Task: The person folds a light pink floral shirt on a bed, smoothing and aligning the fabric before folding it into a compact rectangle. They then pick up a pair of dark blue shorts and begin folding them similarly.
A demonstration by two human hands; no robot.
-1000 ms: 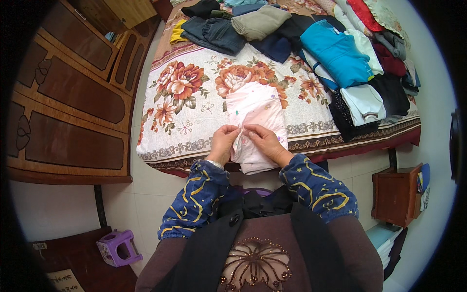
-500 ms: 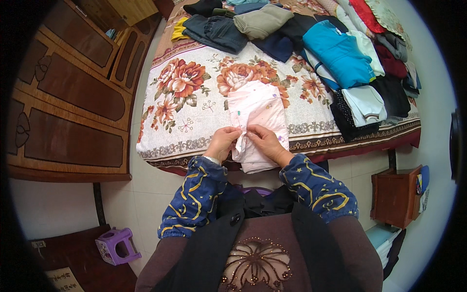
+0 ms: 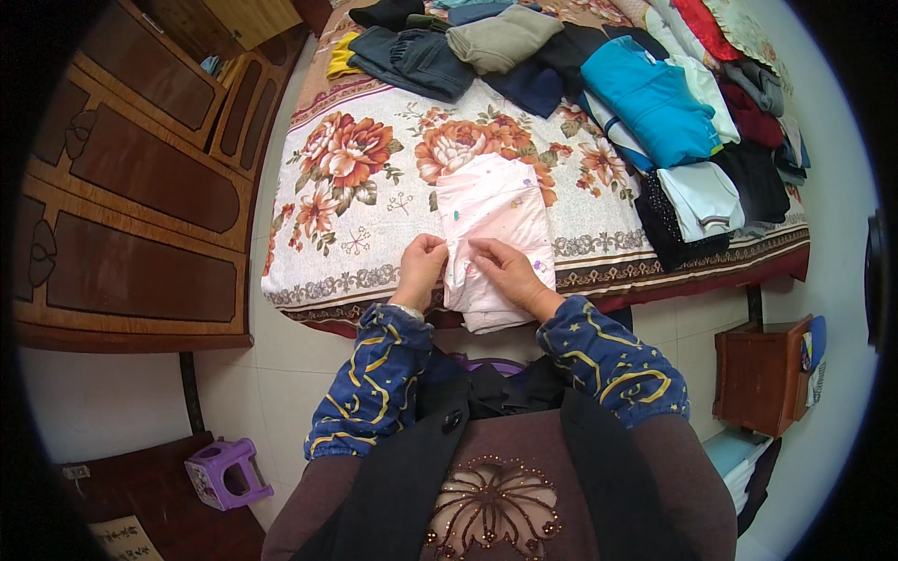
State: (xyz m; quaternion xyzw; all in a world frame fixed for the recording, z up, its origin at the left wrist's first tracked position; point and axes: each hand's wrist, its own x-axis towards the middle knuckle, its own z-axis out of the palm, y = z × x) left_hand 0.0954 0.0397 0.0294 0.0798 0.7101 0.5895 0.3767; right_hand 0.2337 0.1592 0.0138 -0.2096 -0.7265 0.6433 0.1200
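Note:
A folded pale pink garment (image 3: 500,210) with small coloured prints lies at the near edge of the bed. At its left edge is my left hand (image 3: 422,271), fingers curled and thumb against the forefinger in a pinch. Whatever those fingertips hold is too small to make out. My right hand (image 3: 514,278) rests over the garment's middle and right part, its fingers bent and the thumb slightly apart from the forefinger. A narrow gap, with pink cloth in it, separates the two hands. Blue patterned sleeve covers reach to both wrists.
A floral cover (image 3: 348,220) spreads over the bed. Dark jeans (image 3: 412,65), beige cloth (image 3: 505,39) and a bright blue garment (image 3: 650,103) lie in piles behind and to the right. A wooden wardrobe (image 3: 150,178) lines the left. A purple stool (image 3: 224,472) and a brown cabinet (image 3: 762,374) stand lower down.
My hands have parted a little: the left moved slightly left, and the right fingertips loosened from the pinch. The pink garment stays in place, its left edge lying flatter.

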